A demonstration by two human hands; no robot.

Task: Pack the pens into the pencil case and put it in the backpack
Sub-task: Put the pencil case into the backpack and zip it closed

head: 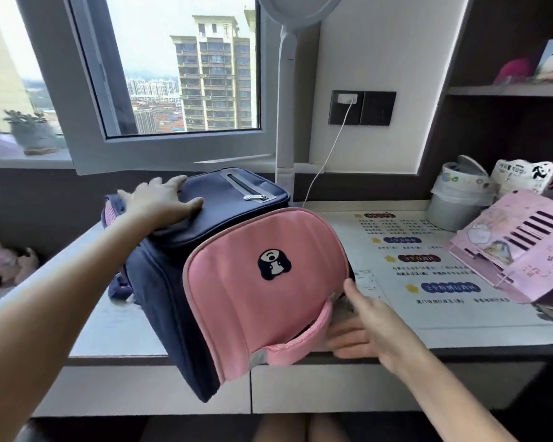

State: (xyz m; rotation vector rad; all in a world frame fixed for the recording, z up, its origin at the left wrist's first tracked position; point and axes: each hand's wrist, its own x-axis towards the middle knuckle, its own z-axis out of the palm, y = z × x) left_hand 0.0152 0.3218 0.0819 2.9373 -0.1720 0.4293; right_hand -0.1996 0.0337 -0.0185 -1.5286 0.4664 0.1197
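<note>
A navy and pink backpack (224, 250) lies on its back on the desk, its pink top flap with a small dog logo facing me and hanging past the desk's front edge. My left hand (160, 202) lies flat with spread fingers on the navy front panel near its zipped pocket. My right hand (361, 327) touches the right side of the pink flap next to the pink carry handle, fingers apart, gripping nothing that I can see. No pens or pencil case are in view.
The white desk (444, 327) carries a printed sheet with coloured headings at the right. A pink book stand (521, 250) and a grey lined bin (454, 199) stand at the far right. A white lamp pole and a charging cable rise behind the backpack.
</note>
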